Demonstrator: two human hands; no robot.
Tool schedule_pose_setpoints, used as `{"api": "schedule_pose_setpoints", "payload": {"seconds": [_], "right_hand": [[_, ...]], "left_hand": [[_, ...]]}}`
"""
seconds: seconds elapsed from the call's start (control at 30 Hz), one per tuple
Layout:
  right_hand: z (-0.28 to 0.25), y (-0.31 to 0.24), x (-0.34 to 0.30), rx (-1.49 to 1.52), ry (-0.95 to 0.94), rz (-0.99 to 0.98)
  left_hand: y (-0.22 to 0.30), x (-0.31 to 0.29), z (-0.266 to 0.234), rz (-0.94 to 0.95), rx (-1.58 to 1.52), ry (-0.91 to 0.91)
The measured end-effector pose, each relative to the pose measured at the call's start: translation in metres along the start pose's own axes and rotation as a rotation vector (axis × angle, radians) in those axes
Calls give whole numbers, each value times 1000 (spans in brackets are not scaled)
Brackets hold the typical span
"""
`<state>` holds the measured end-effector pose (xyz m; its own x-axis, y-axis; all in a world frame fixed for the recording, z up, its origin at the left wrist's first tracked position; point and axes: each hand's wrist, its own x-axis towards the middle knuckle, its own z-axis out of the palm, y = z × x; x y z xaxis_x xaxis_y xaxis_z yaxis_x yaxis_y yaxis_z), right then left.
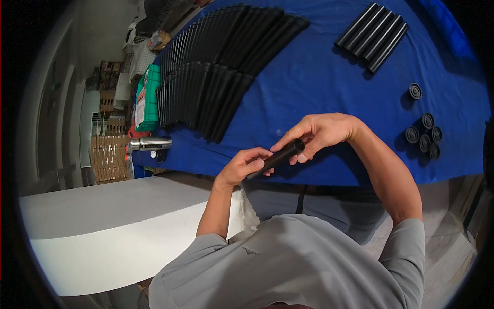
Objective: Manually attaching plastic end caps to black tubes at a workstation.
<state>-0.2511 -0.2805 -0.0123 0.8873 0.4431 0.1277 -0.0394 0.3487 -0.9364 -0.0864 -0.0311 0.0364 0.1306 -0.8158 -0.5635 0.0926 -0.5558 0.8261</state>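
A short black tube [278,158] is held at a slant over the near edge of the table, its open end up and to the right. My left hand [246,165] is closed round its lower left part. Near the open end, my right hand [319,135] grips the tube between thumb and fingers. Several black round ringed caps [425,142] lie in a cluster to the right, with a single cap [415,91] a little farther back. At the far right, several black tubes [371,38] lie side by side.
Long rows of black tubes [206,92] fan out on the blue tablecloth [303,87] at the left. Beside them stand a green crate [149,100] and a silver flask [150,143]. A blue bin [447,26] is at the far right, a white ledge [128,221] at near left.
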Motion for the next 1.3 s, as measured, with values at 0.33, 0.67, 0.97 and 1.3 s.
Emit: {"api": "schedule_pose_setpoints", "payload": {"seconds": [0.33,0.67,0.97,1.3], "right_hand": [[0,6,2,42,-84,-4],[-1,2,-2,26,-73,-18],[1,0,1,17,28,-28],[11,-9,6,46,159,-62]], "left_hand": [[-2,2,-1,26,80,35],[-6,4,-2,41,66,-7],[-15,3,25,251,-309,21],[-16,10,45,386,-886,237]]}}
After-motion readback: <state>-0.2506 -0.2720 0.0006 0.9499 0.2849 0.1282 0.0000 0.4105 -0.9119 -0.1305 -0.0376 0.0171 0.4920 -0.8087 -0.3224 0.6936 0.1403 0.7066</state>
